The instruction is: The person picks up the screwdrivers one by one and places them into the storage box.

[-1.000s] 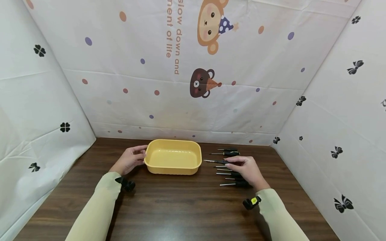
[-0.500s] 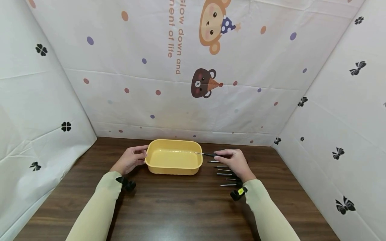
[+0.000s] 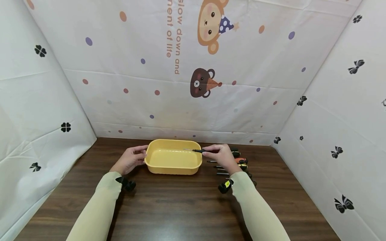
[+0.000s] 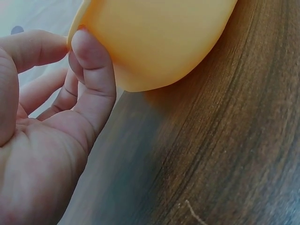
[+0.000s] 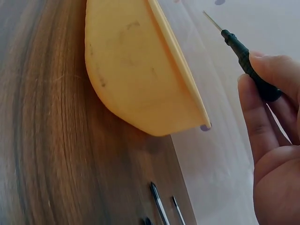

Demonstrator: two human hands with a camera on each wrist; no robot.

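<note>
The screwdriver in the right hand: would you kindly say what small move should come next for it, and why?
Probably ease the screwdriver farther left over the yellow tray: in the head view its shaft overlaps the tray's inside, but the right hand, pinching the handle, appears outside the rim.

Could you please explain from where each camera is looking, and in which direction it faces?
Head: worn on the head, looking forward and down at the yellow container and screwdriver; left hand, right hand and both sleeves show.
Left wrist: worn there, facing the container's rim and outer wall; only the left hand shows.
Right wrist: worn there, facing the held screwdriver and the container's outside; only the right hand shows.
Shared: head and right wrist both show the held screwdriver; all three show the container.
</note>
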